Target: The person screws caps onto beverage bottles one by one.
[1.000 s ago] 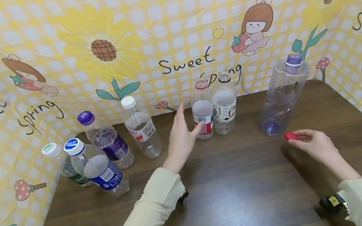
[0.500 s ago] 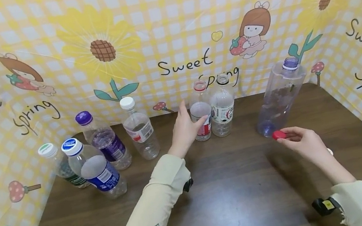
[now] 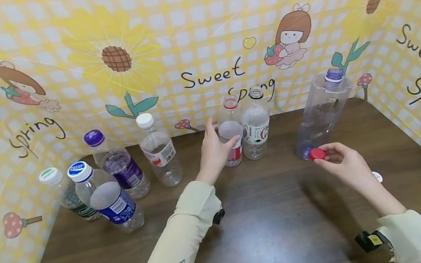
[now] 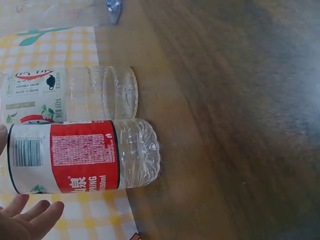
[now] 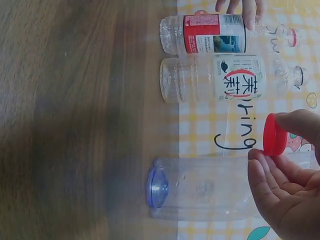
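My left hand (image 3: 214, 152) reaches around the capless red-labelled bottle (image 3: 233, 146), its thumb over the bottle's front. In the left wrist view the fingertips (image 4: 47, 215) stand a little apart from the bottle's side, the hand not closed on it. Thumb and fingers of my right hand (image 3: 345, 164) pinch a red cap (image 3: 317, 154) above the table, in front of the large clear bottle (image 3: 320, 107). The right wrist view shows the red cap (image 5: 275, 135) held edge-on. Right beside the red-labelled bottle stands a capless bottle with a white and green label (image 3: 257, 130).
At the left stand several capped bottles: green-labelled (image 3: 72, 198), blue-labelled (image 3: 110, 201), purple-labelled (image 3: 121, 168) and one with a white cap (image 3: 161, 152). A white cap (image 3: 377, 176) lies on the table beside my right forearm. Patterned cloth (image 3: 184, 28) walls the back and sides.
My left hand has moved in around the red-labelled bottle. My right hand has shifted left with the red cap, and a white cap on the table has come into view behind it.
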`<state>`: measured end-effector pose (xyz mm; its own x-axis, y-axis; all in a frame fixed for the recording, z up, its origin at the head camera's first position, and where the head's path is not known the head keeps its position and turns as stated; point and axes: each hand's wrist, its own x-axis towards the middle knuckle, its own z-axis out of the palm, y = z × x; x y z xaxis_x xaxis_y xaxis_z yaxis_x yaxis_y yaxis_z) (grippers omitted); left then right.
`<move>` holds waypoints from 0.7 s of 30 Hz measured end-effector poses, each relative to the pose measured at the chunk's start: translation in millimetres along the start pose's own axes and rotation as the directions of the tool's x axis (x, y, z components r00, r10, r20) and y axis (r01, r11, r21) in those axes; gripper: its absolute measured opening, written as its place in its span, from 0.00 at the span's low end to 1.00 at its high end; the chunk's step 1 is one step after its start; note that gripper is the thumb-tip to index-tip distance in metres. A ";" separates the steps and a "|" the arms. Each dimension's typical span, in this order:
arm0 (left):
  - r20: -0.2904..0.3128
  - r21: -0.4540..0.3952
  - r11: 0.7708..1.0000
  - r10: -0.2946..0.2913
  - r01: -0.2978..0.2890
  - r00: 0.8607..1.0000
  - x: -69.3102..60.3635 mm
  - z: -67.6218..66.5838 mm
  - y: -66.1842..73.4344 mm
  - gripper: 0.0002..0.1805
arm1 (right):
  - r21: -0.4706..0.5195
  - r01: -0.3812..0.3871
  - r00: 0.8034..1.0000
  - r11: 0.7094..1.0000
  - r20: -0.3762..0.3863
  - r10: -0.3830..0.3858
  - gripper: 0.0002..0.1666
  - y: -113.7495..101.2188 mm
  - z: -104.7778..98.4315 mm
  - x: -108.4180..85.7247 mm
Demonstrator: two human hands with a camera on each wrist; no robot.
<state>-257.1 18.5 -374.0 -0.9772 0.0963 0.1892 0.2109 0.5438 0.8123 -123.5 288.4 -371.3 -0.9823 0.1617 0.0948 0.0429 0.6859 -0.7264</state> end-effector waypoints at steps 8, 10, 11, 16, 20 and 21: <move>-0.057 -0.038 0.998 0.041 -0.043 0.998 -21.7 -3.6 -9.1 0.43 | 0.071 0.041 0.999 0.997 -0.007 -0.041 0.25 -8.3 2.6 -0.7; -0.069 -0.058 0.997 0.043 -0.048 0.997 -27.9 -5.6 -10.6 0.41 | 0.082 0.049 0.999 0.995 -0.006 -0.048 0.25 -11.1 3.5 -0.5; -0.076 -0.068 0.996 0.045 -0.051 0.996 -30.8 -6.8 -11.2 0.40 | 0.084 0.051 0.999 0.995 -0.005 -0.051 0.25 -12.6 4.1 -0.4; -0.060 -0.133 0.991 0.022 -0.030 0.998 -44.9 -15.4 -12.4 0.39 | 0.071 0.048 0.999 0.996 -0.005 -0.048 0.24 -22.3 5.4 1.0; 0.009 -0.185 0.983 -0.022 0.023 1.000 -58.5 -24.2 -10.9 0.40 | 0.077 0.057 0.998 0.995 -0.003 -0.057 0.24 -33.5 8.2 2.6; 0.027 -0.190 0.981 -0.031 0.036 0.999 -62.1 -26.1 -10.3 0.41 | 0.082 0.061 0.998 0.995 -0.001 -0.061 0.24 -36.8 9.2 3.0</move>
<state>-197.9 -14.8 -379.8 -0.9836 0.1018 0.1489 0.1768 0.3790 0.9083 -129.8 257.1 -350.5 -0.9828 0.1206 0.1400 -0.0322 0.6343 -0.7725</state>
